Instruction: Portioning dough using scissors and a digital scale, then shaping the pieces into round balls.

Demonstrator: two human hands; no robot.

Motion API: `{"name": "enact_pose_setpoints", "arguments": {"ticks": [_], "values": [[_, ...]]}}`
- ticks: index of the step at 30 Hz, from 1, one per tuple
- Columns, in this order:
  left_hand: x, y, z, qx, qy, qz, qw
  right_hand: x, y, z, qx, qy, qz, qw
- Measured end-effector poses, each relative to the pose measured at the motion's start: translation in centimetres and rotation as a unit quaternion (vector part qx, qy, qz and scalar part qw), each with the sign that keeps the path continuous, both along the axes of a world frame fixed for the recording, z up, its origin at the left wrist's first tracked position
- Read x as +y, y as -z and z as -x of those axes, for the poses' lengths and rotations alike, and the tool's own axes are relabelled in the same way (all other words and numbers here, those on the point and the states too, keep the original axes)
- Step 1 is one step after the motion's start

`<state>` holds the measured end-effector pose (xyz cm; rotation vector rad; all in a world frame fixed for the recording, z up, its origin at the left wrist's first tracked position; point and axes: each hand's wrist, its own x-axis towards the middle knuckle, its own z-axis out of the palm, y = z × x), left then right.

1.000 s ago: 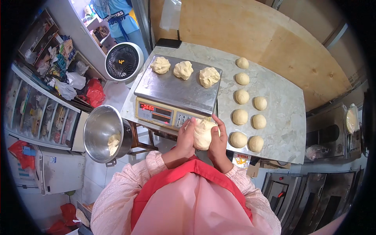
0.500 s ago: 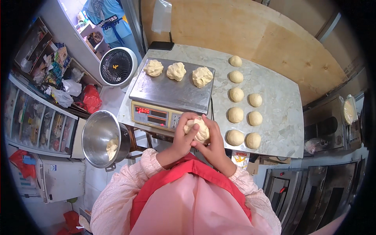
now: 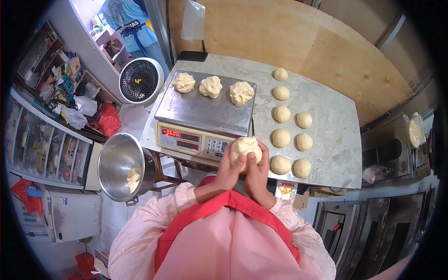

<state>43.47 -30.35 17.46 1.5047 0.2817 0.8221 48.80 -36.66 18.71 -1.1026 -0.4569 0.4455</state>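
Both hands cup one pale dough piece (image 3: pixel 244 147) at the near edge of the marble table (image 3: pixel 336 140). My left hand (image 3: pixel 229 169) wraps its left side and my right hand (image 3: pixel 258 171) wraps its right side. Just beyond them stands a steel weighing scale (image 3: pixel 196 112) with a lit red display. Three rough dough lumps (image 3: pixel 211 86) lie in a row at the far edge of its pan. Several smooth round dough balls (image 3: pixel 281 138) sit in two rows on the table to the right of my hands.
A steel mixing bowl (image 3: pixel 119 163) holding some dough stands on a low stand to my left. A white fan (image 3: pixel 139 80) sits on the floor beyond it. A person in blue (image 3: pixel 128 28) stands far off. Ovens (image 3: pixel 392 149) line the right side.
My hands keep turning the dough piece between them; they have lifted slightly and the dough now sits higher between my fingers. The camera view has shifted a little.
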Motion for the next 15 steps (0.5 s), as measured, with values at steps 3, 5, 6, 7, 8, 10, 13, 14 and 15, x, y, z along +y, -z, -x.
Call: {"name": "enact_pose_setpoints", "arguments": {"ticks": [3, 5, 6, 7, 8, 10, 13, 14, 15], "values": [[0.8, -1.0, 0.0, 0.010, 0.075, 0.273, 0.959, 0.2, 0.4, -0.4, 0.072, -0.007, -0.035, 0.997], [1.1, -1.7, -0.1, -0.016, 0.120, 0.413, 0.903, 0.1, 0.2, -0.8, 0.094, -0.005, -0.041, 0.995], [1.2, -1.5, -0.2, -0.031, 0.105, 0.436, 0.893, 0.0, 0.2, -1.2, 0.081, -0.044, -0.017, 0.996], [1.3, -1.3, -0.3, -0.032, 0.106, 0.436, 0.893, -0.2, 0.1, -1.5, 0.069, -0.083, 0.008, 0.994], [1.5, -1.0, -0.2, -0.053, 0.064, 0.407, 0.910, -0.4, 0.1, -1.9, 0.069, -0.082, 0.009, 0.994], [2.2, -0.9, 0.1, -0.074, 0.022, 0.377, 0.923, -0.8, -0.4, -2.5, -0.057, -0.123, 0.081, 0.988], [3.2, -1.1, 0.3, 0.010, -0.033, 0.144, 0.989, 0.0, -2.0, -2.2, -0.334, 0.018, 0.107, 0.936], [3.3, -1.2, 0.3, 0.017, -0.061, -0.037, 0.997, 0.2, -1.7, -1.8, -0.199, -0.024, 0.061, 0.978], [3.3, -1.3, 0.2, 0.023, -0.086, -0.217, 0.972, 0.2, -1.5, -1.7, -0.200, -0.022, 0.061, 0.978]]}}
